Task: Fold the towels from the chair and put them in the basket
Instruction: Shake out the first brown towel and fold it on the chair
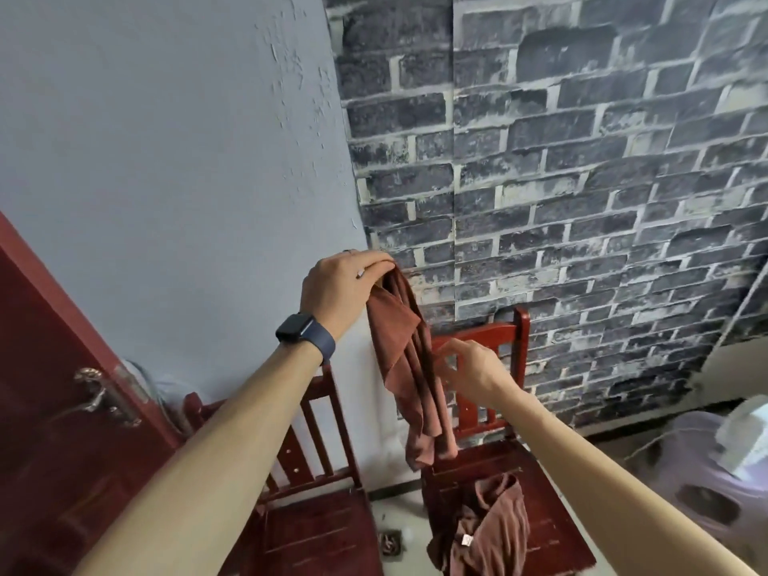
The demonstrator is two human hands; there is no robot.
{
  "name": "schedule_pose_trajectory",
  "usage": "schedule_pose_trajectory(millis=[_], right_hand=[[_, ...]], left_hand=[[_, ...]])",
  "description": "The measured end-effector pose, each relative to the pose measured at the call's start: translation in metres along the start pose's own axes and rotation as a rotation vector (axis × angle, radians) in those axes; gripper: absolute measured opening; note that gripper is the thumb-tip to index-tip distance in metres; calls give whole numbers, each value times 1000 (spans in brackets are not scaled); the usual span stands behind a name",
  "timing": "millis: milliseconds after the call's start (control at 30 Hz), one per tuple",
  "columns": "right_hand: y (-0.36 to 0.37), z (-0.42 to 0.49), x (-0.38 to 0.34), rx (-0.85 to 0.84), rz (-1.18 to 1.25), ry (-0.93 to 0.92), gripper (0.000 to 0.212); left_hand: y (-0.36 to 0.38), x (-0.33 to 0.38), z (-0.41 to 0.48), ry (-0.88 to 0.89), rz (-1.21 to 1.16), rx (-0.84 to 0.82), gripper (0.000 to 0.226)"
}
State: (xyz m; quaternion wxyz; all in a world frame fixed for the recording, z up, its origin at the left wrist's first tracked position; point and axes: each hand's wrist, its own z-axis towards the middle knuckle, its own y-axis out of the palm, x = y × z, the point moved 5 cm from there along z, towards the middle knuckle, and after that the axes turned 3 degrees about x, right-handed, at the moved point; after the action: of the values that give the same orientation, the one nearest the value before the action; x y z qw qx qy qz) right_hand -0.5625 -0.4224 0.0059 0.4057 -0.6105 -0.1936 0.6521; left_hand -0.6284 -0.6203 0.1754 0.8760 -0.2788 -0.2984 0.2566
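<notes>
Brown towel (409, 367) pinched in raised left hand (345, 284); right hand (473, 374) fingers (451, 346) loose, near it.

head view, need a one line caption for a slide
Left hand holds up a brown towel by its top, right hand reaching for its edge; a second towel lies crumpled on the red chair.

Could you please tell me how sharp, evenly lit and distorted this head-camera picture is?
Head view: wide-angle distortion tilts and bends the courses of the brick wall; the right hand is smeared by motion blur, while the left hand gripping the hanging towel is sharper; the light is soft and even, with no glare and only faint shadows.
</notes>
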Motion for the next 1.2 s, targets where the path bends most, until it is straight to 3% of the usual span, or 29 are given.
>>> schedule_pose_trajectory(millis=[100,133,233,367,400,533,600,700,733,800,900,967,1067,1200], right_hand=[[32,-13,-31,-14,103,3,62],[45,-17,-44,-42,123,-6,60],[78,-25,-86,-37,130,-15,18],[94,-34,-123,12,350,31,17],[98,-35,-129,-26,414,37,21],[126,-47,-155,-261,502,48,76],[136,-50,-167,-292,433,12,60],[131,-53,-182,-211,351,-23,9],[127,-55,-183,-200,378,-18,7],[118,-62,-184,-233,566,52,14],[93,-64,-181,-206,808,178,18],[75,-60,-175,-139,932,259,17],[57,-59,-165,-141,1158,357,19],[47,-69,-147,-225,1293,433,31]], left_hand=[[-48,-37,-11,24,-18,48,19],[-60,-48,-16,38,-14,39,18],[-88,-80,-30,46,7,-7,19],[-112,-123,-37,-52,27,-51,18],[-117,-128,-37,-64,1,-53,18],[-125,-105,-29,36,-36,-94,18],[-129,-89,-22,87,-50,-82,18],[-135,-77,-9,107,-35,-56,18],[-135,-77,-3,103,17,-62,18],[-127,-94,7,8,128,-142,20],[-95,-144,-12,-284,148,-427,41],[-66,-169,-56,-495,70,-533,43],[-17,-169,-144,-648,-66,-751,49],[34,-137,-222,-946,-495,-880,59]])
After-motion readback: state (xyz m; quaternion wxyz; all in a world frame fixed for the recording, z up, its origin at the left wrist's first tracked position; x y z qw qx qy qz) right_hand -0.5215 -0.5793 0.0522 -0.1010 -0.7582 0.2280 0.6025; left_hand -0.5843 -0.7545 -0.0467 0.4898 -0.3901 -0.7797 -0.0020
